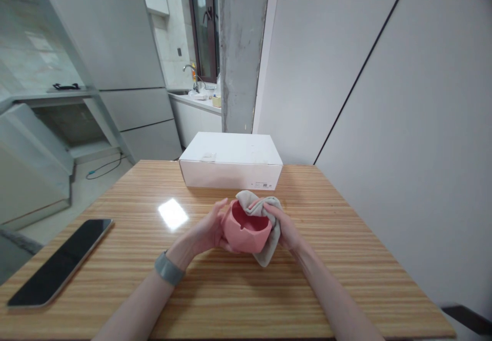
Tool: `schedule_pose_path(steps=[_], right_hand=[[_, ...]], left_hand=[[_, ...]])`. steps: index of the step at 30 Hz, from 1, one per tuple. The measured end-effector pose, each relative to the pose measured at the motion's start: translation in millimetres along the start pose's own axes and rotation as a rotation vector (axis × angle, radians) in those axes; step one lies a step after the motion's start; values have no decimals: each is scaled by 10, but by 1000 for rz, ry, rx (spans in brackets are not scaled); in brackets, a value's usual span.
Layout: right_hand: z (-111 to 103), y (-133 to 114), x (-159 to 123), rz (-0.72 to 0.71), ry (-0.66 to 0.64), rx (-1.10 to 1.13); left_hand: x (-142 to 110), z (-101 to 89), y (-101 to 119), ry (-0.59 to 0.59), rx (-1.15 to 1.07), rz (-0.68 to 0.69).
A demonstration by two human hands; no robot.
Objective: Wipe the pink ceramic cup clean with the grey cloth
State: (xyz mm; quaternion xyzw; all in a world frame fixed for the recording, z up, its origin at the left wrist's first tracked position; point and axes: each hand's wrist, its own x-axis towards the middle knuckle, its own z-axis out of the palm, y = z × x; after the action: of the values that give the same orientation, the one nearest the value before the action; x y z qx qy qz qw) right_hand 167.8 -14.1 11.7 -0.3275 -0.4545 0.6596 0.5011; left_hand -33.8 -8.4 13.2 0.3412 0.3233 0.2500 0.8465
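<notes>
A pink faceted bowl-like pot (pixel 246 238) with small notches in its rim is tilted, its opening facing up and toward the far side. My left hand (pixel 212 228), a grey band on its wrist, grips the pot from the left with the fingers around its side and underneath. In my right hand (pixel 282 223) is a light grey cloth (pixel 273 243), bunched over the pot's far right rim. One end of the cloth hangs down along the pot's right side. Part of the right fingers lies hidden in the cloth's folds.
A white cardboard box (pixel 230 173) lies on the striped wooden table (pixel 154 279) just beyond the pot. At the left edge rests a dark-screened phone (pixel 61 261). A white wall panel (pixel 365 141) borders the right side; a sink counter (pixel 198 100) stands far behind.
</notes>
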Motion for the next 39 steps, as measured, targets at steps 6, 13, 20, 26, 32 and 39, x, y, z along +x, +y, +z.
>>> schedule_pose_path(steps=[6,13,20,26,32,39], right_hand=[[35,95,29,-50,90,-112],[133,177,68,-151,237,-143],[157,193,70,-210,336,-138],[286,265,46,-275,420,-99],[516,390,-47,-361,594,-135],[273,248,40,-273,599,-39]], left_hand=[[145,-37,-133,155,-30,20],[213,42,-143,330,28,120],[195,170,-126,432,24,179],[223,189,-138,477,7,308],[175,258,-140,354,-98,361],[215,166,-66,210,-135,323]])
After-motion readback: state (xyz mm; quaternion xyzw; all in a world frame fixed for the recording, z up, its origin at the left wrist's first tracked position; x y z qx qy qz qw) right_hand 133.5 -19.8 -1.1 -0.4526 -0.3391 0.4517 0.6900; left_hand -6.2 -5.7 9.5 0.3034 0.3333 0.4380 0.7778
